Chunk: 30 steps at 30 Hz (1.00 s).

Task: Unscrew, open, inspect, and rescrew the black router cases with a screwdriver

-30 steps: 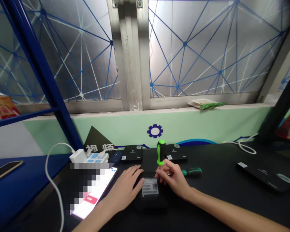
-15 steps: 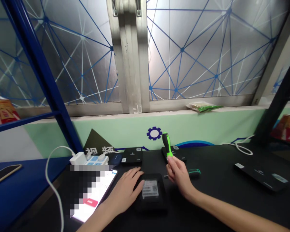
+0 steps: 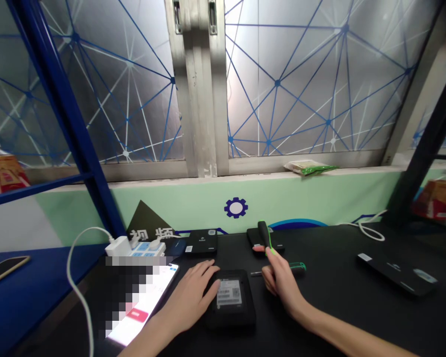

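Note:
A flat black box [image 3: 233, 317] with a white printed label lies in front of me. On its left edge rests my left hand [image 3: 193, 292], fingers stretched out and thumb along the box top. My right hand [image 3: 282, 282] is closed round a green-and-black screwdriver [image 3: 265, 235], raised to the right of the box with its handle end pointing up and away. Its shaft and tip are hidden from view. Behind that hand lies a second screwdriver [image 3: 298, 268] with a dark green handle, partly covered, its metal shaft pointing left.
Left of my left hand is a lit phone [image 3: 137, 315]. A white power strip [image 3: 146, 249] with plugs stands behind it. Two black boxes, one nearer the left [image 3: 201, 242] and one partly hidden [image 3: 253, 238], lie by the wall; another black box [image 3: 396, 273] lies at right.
The screwdriver's handle has tipped lower and to the right, and my right hand has turned with it, index finger now pointing forward. My left hand stays on the box.

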{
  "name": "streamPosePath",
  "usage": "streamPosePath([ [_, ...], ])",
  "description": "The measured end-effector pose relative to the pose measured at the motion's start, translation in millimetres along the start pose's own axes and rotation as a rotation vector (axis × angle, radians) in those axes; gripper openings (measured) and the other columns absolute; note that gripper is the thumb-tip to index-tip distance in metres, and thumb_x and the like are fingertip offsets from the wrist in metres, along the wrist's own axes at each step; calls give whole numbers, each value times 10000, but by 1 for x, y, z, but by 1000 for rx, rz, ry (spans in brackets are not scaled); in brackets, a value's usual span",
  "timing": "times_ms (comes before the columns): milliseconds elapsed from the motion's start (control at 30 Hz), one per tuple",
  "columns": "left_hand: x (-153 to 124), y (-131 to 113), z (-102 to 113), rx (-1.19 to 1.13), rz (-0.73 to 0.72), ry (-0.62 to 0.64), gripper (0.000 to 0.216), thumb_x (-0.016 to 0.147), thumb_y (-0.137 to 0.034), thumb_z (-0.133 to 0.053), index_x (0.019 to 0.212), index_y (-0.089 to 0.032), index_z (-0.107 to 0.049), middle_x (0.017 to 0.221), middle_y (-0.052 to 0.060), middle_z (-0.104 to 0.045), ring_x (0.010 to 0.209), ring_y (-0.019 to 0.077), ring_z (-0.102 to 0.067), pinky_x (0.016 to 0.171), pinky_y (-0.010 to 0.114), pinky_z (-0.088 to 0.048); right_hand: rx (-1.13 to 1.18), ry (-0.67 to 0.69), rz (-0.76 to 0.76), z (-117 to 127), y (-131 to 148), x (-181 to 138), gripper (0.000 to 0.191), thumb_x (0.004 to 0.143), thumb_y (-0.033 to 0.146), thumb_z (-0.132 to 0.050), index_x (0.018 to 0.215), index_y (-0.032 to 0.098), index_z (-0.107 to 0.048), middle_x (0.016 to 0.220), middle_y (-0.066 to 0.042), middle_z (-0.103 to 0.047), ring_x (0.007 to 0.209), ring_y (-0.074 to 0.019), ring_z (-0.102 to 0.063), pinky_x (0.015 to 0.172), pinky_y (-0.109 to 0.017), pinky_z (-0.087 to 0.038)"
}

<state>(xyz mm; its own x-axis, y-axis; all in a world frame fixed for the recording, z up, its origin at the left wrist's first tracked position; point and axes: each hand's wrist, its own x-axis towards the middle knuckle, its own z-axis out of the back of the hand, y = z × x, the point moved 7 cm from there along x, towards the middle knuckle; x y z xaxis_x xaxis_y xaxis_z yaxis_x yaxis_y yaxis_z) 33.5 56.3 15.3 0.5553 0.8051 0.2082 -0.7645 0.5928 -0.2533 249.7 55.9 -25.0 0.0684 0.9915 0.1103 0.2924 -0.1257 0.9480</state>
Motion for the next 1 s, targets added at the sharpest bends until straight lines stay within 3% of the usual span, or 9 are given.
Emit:
streamPosePath([
  [133, 0, 3, -3, 6, -9, -4, 460, 1038, -497, -342, 1342, -241, -574, 1451, 88, -524, 1331, 291, -483, 1079, 483, -408, -96, 55, 66, -3, 10, -1, 445, 808, 597, -680, 736, 179, -545, 393, 115, -313, 368, -57, -224, 388, -201, -180],
  [267, -1, 6, -6, 10, -16, -9, 465, 1038, -502, -341, 1358, -246, -559, 1461, 87, -514, 1334, 291, -479, 1081, 485, -407, -197, 60, 22, -1, 9, -2, 558, 789, 639, -665, 544, 180, -463, 413, 77, -341, 370, -50, -277, 391, -207, -178],
  [333, -1, 6, -5, 14, -19, -12, 459, 1038, -501, -344, 1360, -253, -558, 1462, 82, -513, 1335, 293, -479, 1080, 487, -411, -225, 72, 9, -1, 7, -1, 493, 811, 625, -649, 673, 158, -573, 401, 95, -327, 355, -52, -274, 383, -200, -176],
  [400, 0, 5, -5, 20, -13, -4, 456, 1038, -499, -343, 1360, -257, -558, 1467, 76, -508, 1339, 295, -474, 1083, 492, -409, -240, 91, 23, -2, 7, -1, 462, 850, 587, -626, 999, 150, -624, 380, 113, -355, 336, -67, -292, 372, -189, -196],
  [500, 1, 5, -5, 22, 7, 22, 462, 1036, -504, -341, 1367, -258, -550, 1480, 74, -494, 1351, 299, -461, 1090, 499, -404, -229, 117, 31, -2, 8, -2, 632, 887, 543, -590, 1370, 177, -411, 405, 98, -495, 325, -94, -361, 365, -183, -252],
  [567, 1, 5, -5, 19, 16, 34, 466, 1034, -509, -342, 1372, -260, -545, 1485, 72, -486, 1359, 300, -449, 1096, 503, -396, -215, 126, 32, -2, 9, -2, 670, 872, 520, -617, 1398, 194, -361, 514, 57, -604, 347, -91, -401, 372, -183, -277],
  [633, 1, 6, -6, 17, 21, 39, 466, 1034, -511, -343, 1372, -262, -544, 1487, 69, -483, 1367, 297, -440, 1104, 503, -385, -203, 115, 52, -2, 11, -2, 623, 836, 500, -675, 1323, 208, -417, 619, 37, -635, 386, -80, -421, 387, -184, -296],
  [800, 2, 5, -6, 16, 12, 26, 463, 1037, -502, -340, 1366, -251, -547, 1482, 78, -487, 1363, 293, -444, 1106, 498, -379, -187, 91, 104, -3, 16, -1, 428, 799, 510, -727, 1009, 201, -519, 581, 78, -463, 481, -86, -408, 451, -197, -337],
  [1000, 2, 4, -5, 19, 22, 36, 464, 1033, -503, -346, 1362, -250, -554, 1474, 75, -499, 1354, 298, -457, 1094, 492, -397, -356, 148, 86, -1, 20, 0, 411, 912, 514, -543, 1198, 221, -510, 512, 99, -372, 454, -119, -387, 445, -210, -285],
])
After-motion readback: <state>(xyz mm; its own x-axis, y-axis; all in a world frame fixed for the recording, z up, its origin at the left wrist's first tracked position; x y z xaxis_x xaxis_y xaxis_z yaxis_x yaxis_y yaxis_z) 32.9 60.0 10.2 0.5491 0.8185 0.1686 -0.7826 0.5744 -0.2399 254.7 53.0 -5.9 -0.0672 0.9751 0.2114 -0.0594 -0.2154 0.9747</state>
